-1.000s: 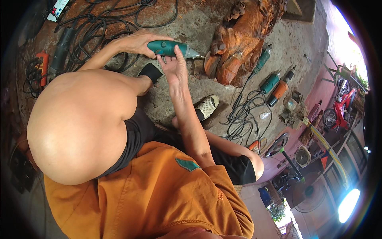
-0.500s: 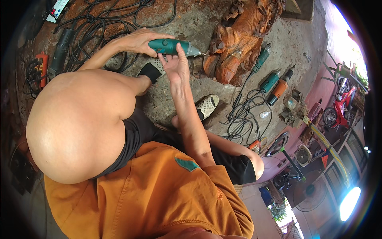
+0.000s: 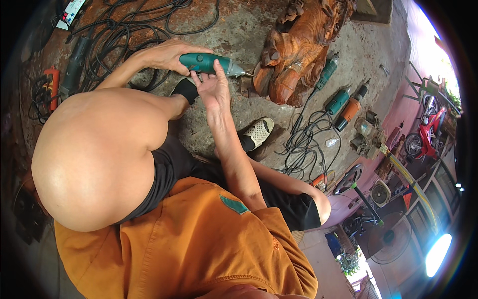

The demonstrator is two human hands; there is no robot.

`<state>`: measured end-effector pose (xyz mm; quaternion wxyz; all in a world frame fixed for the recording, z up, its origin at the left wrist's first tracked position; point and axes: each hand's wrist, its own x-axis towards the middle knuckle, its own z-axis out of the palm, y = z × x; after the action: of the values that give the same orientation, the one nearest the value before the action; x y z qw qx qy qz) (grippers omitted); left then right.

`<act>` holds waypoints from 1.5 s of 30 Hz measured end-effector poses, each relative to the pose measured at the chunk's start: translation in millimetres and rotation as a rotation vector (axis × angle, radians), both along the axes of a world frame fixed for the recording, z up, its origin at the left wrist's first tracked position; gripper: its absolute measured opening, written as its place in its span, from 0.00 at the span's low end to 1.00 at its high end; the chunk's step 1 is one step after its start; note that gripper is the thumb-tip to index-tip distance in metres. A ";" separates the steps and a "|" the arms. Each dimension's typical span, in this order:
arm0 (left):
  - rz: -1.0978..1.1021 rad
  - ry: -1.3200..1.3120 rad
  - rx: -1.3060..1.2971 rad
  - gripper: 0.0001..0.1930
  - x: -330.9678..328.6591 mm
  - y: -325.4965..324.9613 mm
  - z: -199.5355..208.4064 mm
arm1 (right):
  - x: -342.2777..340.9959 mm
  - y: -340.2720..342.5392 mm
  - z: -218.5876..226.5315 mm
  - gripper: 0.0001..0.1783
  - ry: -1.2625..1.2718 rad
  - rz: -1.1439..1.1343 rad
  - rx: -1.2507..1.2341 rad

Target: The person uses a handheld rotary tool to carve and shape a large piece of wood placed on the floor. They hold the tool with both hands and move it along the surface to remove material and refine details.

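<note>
A green die grinder (image 3: 205,64) lies level above the floor, its pale nose and thin bit pointing right. My left hand (image 3: 167,54) is wrapped round its rear end. Palm up, my right hand (image 3: 214,88) steadies the front part, with a finger laid over the green body and the others bent beneath it. The bit's tip comes close to the lower left edge of a brown wood carving (image 3: 294,55); whether it touches cannot be made out.
Right of the carving lie two more green power tools (image 3: 327,72) (image 3: 338,101) and an orange one (image 3: 351,110), with tangled black cords (image 3: 311,142). More black cable (image 3: 117,42) coils at upper left, near an orange-red tool (image 3: 52,88). A red motorbike (image 3: 429,130) stands far right.
Both my hands and the die grinder have shifted a little to the left and slightly toward me. The carving stays nearly in place.
</note>
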<state>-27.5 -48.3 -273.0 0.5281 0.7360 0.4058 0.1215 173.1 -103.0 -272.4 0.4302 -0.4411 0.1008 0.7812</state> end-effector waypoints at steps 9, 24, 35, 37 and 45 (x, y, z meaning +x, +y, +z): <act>0.016 0.052 -0.037 0.47 2.9 11.7 -7.3 | 3.4 15.8 -7.4 0.27 -0.017 0.014 0.014; -0.031 0.029 -0.007 0.47 -0.9 10.9 -4.9 | -0.1 4.6 -6.8 0.28 0.005 -0.001 0.006; 0.066 0.006 -0.048 0.48 2.8 23.4 -14.9 | 2.9 39.3 -14.0 0.29 -0.040 0.033 0.023; 0.072 0.011 -0.027 0.47 3.4 23.7 -15.8 | 2.9 40.6 -16.5 0.29 -0.033 0.029 0.021; -0.010 0.040 -0.053 0.48 -2.8 11.5 -9.6 | -0.5 10.4 -10.9 0.29 -0.015 0.013 0.009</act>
<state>-30.3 -36.8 -282.6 0.5399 0.7261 0.4155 0.0933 172.7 -92.6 -283.3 0.4280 -0.4454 0.0912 0.7811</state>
